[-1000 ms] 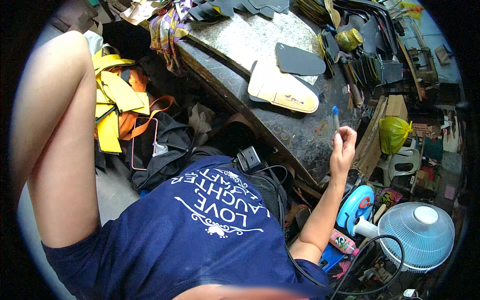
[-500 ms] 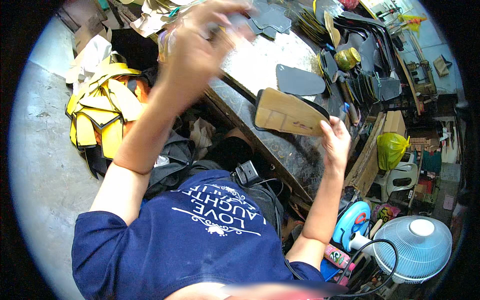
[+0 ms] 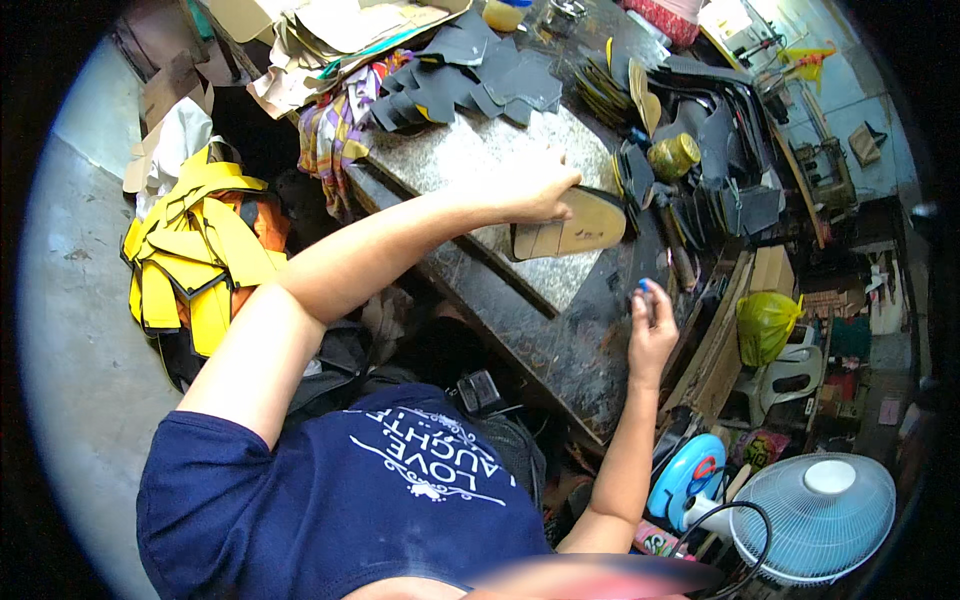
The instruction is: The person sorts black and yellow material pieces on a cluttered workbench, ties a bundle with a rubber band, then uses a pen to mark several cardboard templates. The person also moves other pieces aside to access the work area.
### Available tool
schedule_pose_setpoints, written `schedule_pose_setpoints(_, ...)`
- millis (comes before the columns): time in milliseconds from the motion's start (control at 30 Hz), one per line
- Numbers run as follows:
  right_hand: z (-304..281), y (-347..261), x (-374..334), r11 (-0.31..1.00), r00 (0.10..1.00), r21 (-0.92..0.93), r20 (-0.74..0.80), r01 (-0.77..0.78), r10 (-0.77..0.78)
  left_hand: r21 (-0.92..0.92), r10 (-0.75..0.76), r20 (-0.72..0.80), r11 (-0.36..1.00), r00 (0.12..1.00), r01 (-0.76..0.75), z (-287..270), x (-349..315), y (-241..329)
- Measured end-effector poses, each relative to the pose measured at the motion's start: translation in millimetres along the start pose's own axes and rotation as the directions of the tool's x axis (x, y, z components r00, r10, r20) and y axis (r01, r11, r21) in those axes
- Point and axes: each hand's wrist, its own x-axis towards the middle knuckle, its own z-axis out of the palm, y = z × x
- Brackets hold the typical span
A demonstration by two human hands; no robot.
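Head view: the left hand (image 3: 541, 194) now touches the tan shape (image 3: 582, 232), its grip unclear; the right hand (image 3: 653, 335), free of it, pinches a blue-tipped stick (image 3: 643, 286).

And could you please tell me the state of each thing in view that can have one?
Tan, round-ended flat piece: touched by the left hand; whether lifted, unclear
Small blue-tipped object: pinched in the right hand
Yellow plastic bag: bulging, gathered at the top
Dark grey flat pieces: overlapping in a pile
Blue-and-white caged fan: whether spinning, cannot tell
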Motion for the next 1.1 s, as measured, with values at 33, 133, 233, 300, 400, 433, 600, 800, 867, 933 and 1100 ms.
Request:
schedule_pose_setpoints(33, 2, 3, -1, 0.987, 0.996, -0.13, 0.007, 0.09, -0.09, 0.036, -0.028, 0.04, 0.999, 0.999, 0.027, 2, 4, -5)
schedule_pose_setpoints(133, 6, 7, 0, 0.943, 0.965, -0.207, 0.025, 0.259, -0.259, 0.033, -0.077, 0.148, 0.997, 0.986, 0.073, 3, 7, -6)
schedule_pose_setpoints(233, 9, 8, 3, 0.957, 0.974, -0.183, 0.026, 0.224, -0.223, -0.222, -0.082, 0.233, 0.965, 0.969, 0.136, -9, -1, 1)
schedule_pose_setpoints(300, 9, 8, 5, 0.958, 0.975, -0.18, 0.028, 0.221, -0.22, -0.28, -0.042, 0.327, 0.95, 0.944, 0.139, -26, 1, -2)
schedule_pose_setpoints(400, 9, 8, 7, 0.953, 0.977, -0.214, 0.036, 0.215, -0.212, -0.303, 0.154, 0.214, 0.949, 0.965, -0.085, -58, 20, -21)
schedule_pose_setpoints(433, 9, 8, 7, 0.953, 0.977, -0.217, 0.037, 0.214, -0.211, -0.349, 0.195, 0.104, 0.925, 0.975, -0.148, -66, 38, -29)
schedule_pose_setpoints(600, 9, 9, 7, 0.952, 0.979, -0.229, 0.044, 0.205, -0.2, -0.52, -0.057, -0.366, 0.84, 0.929, -0.153, -60, 164, -61)
schedule_pose_setpoints(800, 7, 12, 10, 0.964, 0.977, -0.161, 0.022, 0.213, -0.212, -0.001, -0.354, -0.354, 0.926, 0.866, 0.379, -5, 245, -70)
schedule_pose_setpoints(867, 6, 12, 9, 0.981, 0.988, -0.12, 0.033, 0.151, -0.148, 0.307, -0.232, -0.397, 0.878, 0.888, 0.367, 12, 242, -74)
schedule_pose_setpoints(933, 7, 12, 9, 0.982, 0.989, -0.121, 0.042, 0.148, -0.144, 0.402, -0.247, -0.43, 0.809, 0.868, 0.429, 25, 240, -79)
schedule_pose_setpoints(1100, 8, 13, 9, 0.975, 0.987, -0.151, 0.034, 0.162, -0.158, 0.404, -0.211, -0.468, 0.812, 0.858, 0.421, 19, 237, -83)
